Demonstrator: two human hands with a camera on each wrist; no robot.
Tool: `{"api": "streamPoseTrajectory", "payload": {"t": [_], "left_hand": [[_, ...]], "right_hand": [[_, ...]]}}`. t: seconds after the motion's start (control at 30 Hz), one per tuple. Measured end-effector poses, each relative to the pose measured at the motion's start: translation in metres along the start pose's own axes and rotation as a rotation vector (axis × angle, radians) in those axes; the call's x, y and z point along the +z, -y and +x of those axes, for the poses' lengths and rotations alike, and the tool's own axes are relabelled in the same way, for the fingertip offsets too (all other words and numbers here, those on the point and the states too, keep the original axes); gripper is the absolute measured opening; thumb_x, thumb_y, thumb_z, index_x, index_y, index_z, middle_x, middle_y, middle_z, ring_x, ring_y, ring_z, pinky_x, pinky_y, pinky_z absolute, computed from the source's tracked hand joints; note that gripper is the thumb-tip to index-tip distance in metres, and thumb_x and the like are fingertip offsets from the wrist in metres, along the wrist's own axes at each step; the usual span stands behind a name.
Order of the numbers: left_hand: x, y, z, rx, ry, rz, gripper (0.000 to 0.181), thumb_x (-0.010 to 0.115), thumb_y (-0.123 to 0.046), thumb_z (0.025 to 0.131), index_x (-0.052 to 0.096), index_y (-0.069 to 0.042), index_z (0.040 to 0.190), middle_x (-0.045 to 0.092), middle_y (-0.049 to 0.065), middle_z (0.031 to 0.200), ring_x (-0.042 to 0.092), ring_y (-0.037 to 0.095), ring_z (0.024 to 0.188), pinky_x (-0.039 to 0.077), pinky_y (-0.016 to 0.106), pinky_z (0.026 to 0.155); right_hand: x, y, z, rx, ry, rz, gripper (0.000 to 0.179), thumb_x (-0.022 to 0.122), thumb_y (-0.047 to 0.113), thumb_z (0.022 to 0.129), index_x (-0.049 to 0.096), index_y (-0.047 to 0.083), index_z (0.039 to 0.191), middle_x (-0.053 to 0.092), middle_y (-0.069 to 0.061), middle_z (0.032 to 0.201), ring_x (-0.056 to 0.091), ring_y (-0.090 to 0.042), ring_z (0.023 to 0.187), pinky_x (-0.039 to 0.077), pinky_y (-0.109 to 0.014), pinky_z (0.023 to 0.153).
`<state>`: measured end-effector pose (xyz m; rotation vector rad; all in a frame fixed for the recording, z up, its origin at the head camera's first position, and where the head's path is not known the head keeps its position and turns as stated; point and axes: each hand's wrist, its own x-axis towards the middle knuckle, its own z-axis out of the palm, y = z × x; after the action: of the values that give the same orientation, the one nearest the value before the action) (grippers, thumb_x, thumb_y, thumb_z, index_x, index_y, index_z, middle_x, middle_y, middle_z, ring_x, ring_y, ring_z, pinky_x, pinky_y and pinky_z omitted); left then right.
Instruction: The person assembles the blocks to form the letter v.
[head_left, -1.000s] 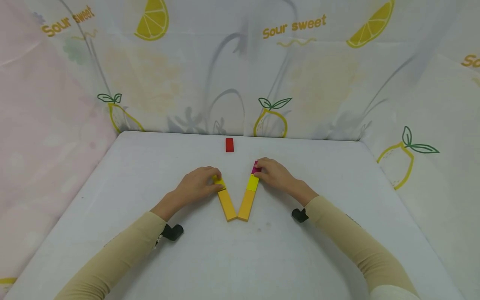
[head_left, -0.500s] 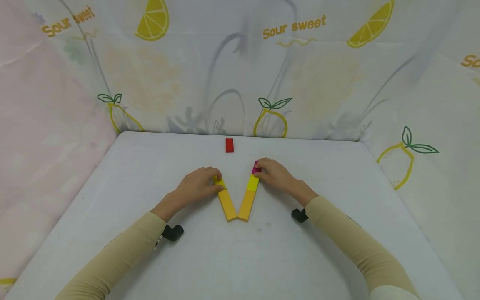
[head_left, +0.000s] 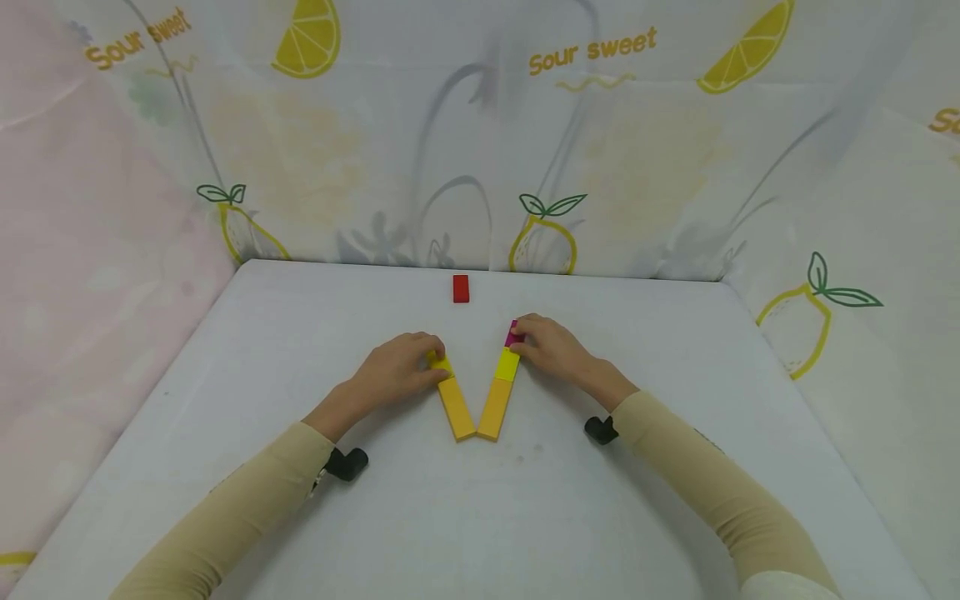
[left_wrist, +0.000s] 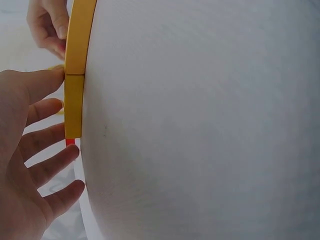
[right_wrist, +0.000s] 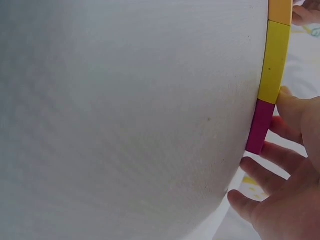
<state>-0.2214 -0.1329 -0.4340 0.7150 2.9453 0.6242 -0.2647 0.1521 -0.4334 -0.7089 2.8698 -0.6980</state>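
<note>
Several flat blocks lie on the white table in a V shape. An orange block (head_left: 457, 410) and a second orange block (head_left: 495, 409) meet at the near point of the V. My left hand (head_left: 401, 367) pinches the yellow block (left_wrist: 74, 106) at the far end of the left arm, thumb near the joint with the orange one. On the right arm, another yellow block (head_left: 507, 365) follows the orange one, then a magenta block (right_wrist: 260, 127). My right hand (head_left: 557, 348) pinches the magenta block, its thumb by the joint with the yellow one; the fingers partly cover the magenta.
A red block (head_left: 461, 288) lies alone near the table's back edge, beyond the V. Behind the table (head_left: 480, 525) hangs a white cloth (head_left: 645, 175) printed with lemons. Black wrist cameras hang under both forearms.
</note>
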Motion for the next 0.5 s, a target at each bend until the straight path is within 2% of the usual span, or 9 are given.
{"api": "streamPoseTrajectory", "payload": {"t": [0.5], "left_hand": [[-0.0009,-0.0004,0.0005,-0.006,0.013,-0.001,0.029,0.071,-0.040,0.091,0.064,-0.020,0.111,0.067,-0.003,0.112,0.058,0.018,0.098,0.052,0.039,0.089]], "right_hand": [[-0.0002,-0.0003,-0.0004,0.003,0.001,-0.001,0.025,0.066,0.023,0.096,0.066,0.008,0.116,0.065,-0.010,0.126,0.059,-0.026,0.117,0.046,-0.042,0.109]]}}
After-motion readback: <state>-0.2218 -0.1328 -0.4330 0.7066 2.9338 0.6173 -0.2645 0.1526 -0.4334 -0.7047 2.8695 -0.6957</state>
